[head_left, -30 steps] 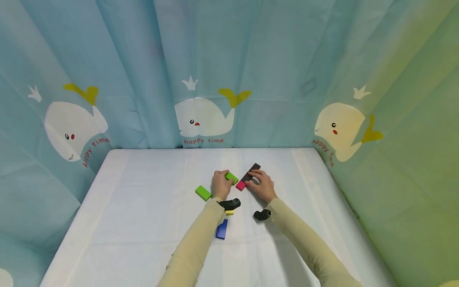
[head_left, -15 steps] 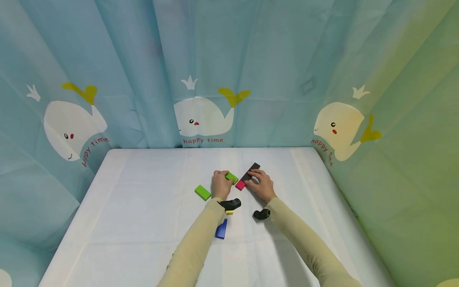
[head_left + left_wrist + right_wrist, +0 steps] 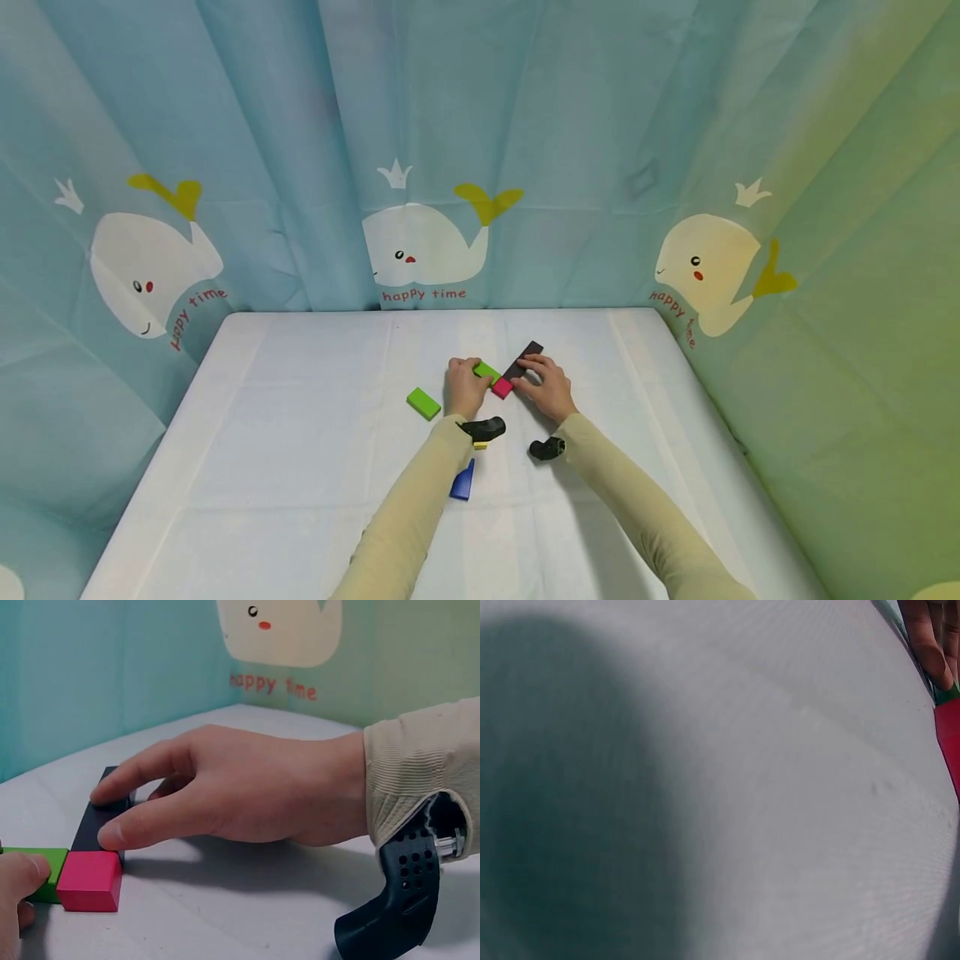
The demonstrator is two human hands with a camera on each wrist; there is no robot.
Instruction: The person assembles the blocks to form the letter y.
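Observation:
My left hand (image 3: pixel 466 388) pinches a flat green block (image 3: pixel 487 372) between thumb and fingers, its end against a small red block (image 3: pixel 502 388). That red block sits at the near end of a long black block (image 3: pixel 533 349), which lies at a slant. My right hand (image 3: pixel 549 388) holds the black block, fingertip and thumb on it, as the left wrist view shows for the right hand (image 3: pixel 240 784). Only the edge of the red block (image 3: pixel 949 739) and some left-hand fingers (image 3: pixel 928 652) show in the right wrist view.
Another green block (image 3: pixel 424 403) lies to the left of my left hand. Under the left forearm, a yellow block (image 3: pixel 480 446) and a blue block (image 3: pixel 462 483) are partly covered. A curtain with whale prints (image 3: pixel 427 246) stands behind the white table (image 3: pixel 300 433).
My left hand has moved slightly to the right with the green block, closing its gap to the red block. The right hand and the black block have stayed in place.

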